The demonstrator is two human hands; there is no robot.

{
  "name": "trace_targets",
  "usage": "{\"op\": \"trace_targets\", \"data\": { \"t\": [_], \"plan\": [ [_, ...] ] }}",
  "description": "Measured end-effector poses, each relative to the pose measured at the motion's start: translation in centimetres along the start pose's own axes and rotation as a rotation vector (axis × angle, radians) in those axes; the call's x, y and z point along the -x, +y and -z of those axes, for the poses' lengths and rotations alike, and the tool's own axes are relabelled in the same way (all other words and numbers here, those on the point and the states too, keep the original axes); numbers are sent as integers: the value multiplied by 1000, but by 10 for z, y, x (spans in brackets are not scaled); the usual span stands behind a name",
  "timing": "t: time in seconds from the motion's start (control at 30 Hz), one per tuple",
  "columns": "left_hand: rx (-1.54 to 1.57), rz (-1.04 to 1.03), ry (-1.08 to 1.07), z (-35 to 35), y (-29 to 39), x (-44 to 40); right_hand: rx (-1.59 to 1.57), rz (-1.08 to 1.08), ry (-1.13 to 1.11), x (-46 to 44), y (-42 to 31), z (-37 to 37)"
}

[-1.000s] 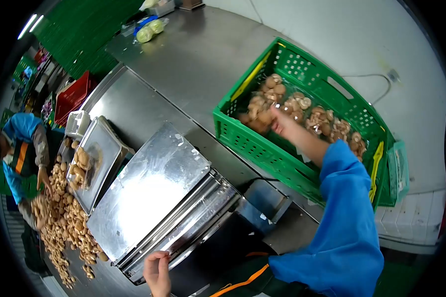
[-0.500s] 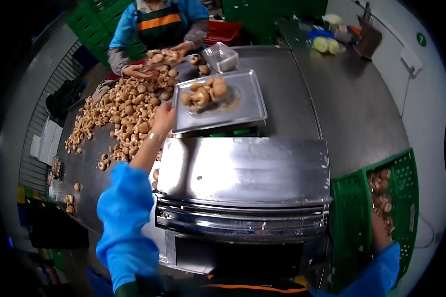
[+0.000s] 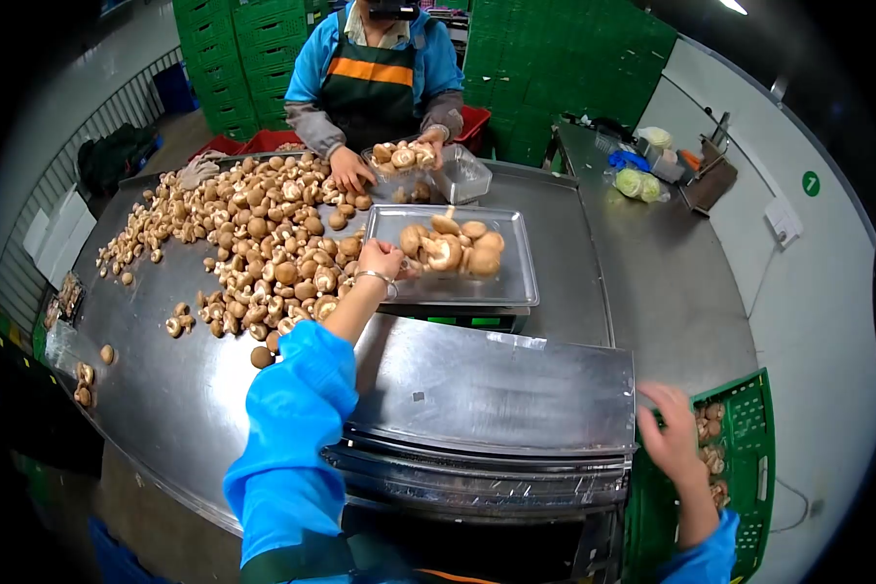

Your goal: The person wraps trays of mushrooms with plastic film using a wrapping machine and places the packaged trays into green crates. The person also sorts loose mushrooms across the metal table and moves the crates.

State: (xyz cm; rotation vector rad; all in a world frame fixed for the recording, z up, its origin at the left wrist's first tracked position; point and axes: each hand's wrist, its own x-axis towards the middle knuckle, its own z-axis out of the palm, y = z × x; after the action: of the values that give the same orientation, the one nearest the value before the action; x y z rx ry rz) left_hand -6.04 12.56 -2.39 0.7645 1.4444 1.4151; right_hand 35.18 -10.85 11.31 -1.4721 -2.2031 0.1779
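My left hand (image 3: 382,259) is at the left side of a metal tray (image 3: 524,255). Its fingers are closed, and what they hold, if anything, cannot be made out. Beside them on the tray lies a group of brown mushrooms (image 3: 448,251), apparently in clear plastic. The tray rests on a scale (image 3: 477,316). My right hand (image 3: 670,428), fingers apart and holding nothing, hovers between the steel wrapping-machine-like surface (image 3: 496,384) and a green crate (image 3: 755,457). Packed mushrooms (image 3: 712,457) sit inside that crate.
A large heap of loose mushrooms (image 3: 263,234) covers the table's left part. Across from me a co-worker (image 3: 375,78) holds a clear punnet of mushrooms (image 3: 401,158); an empty clear container (image 3: 462,177) stands beside it. Cabbages (image 3: 640,185) lie at the far right.
My right hand has come up out of the green crate, with nothing in it. My left hand has shifted over the tray's left edge toward the mushrooms. The view has tilted upward.
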Motion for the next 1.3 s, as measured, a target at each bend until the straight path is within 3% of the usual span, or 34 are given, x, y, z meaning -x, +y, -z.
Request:
{"op": "trace_targets", "data": {
  "t": [0.07,0.13,0.27,0.33,0.5,0.53,0.57,0.67,0.73,0.8,0.83,0.93,0.97,1.03,1.07,1.1,1.13,1.17,1.2,1.23,1.27,1.3],
  "plan": [
    [-31,44,-106,-1,32,49,-99,150,68,-30,-31,-24],
    [-79,93,-184,-1,51,101,-199,228,-33,-52,-56,-42],
    [-87,173,-311,11,28,189,41,272,-107,-44,-56,-89],
    [-74,27,-271,15,3,225,26,240,-218,-20,-50,-97],
    [-687,-364,-409,22,-5,257,-32,254,-275,-6,-38,-91],
    [-761,-469,-415,20,0,262,-38,224,-226,-2,-39,-89],
    [-790,-402,-463,23,5,270,-28,174,-132,7,-39,-86],
    [-820,-588,-258,58,17,316,-35,-56,166,50,-37,-59],
    [-1272,-809,-27,92,15,336,247,-443,-16,94,-26,-49],
    [-1577,-691,-52,109,8,336,430,-439,-94,117,-34,-61],
    [-1580,-767,-39,109,0,331,511,-397,-103,119,-36,-75],
    [-1520,-641,-141,90,-18,315,409,-340,-15,105,-42,-92],
    [-1343,-724,-161,86,-24,309,232,-363,-2,108,-36,-95],
    [-1042,-435,-256,94,-17,308,-121,-407,28,114,-15,-101],
    [-888,-291,-306,100,-8,307,-483,-532,-29,121,-23,-82],
    [-521,49,-391,116,4,312,-1009,-947,-146,125,-41,-55],
    [-142,388,-454,137,12,322,-1263,-1011,-122,141,-43,-45],
    [172,550,-562,159,8,335,-1520,-1070,-93,162,-42,-37],
    [490,704,-660,175,4,351,-1832,-1030,-180,180,-41,-32],
    [636,723,-756,178,2,371,-2111,-1011,-237,195,-44,-26],
    [781,738,-852,169,13,384,-2284,-819,-365,192,-49,-12],
    [858,507,-939,155,28,381,-2464,-618,-338,174,-48,-1]
  ]
}}
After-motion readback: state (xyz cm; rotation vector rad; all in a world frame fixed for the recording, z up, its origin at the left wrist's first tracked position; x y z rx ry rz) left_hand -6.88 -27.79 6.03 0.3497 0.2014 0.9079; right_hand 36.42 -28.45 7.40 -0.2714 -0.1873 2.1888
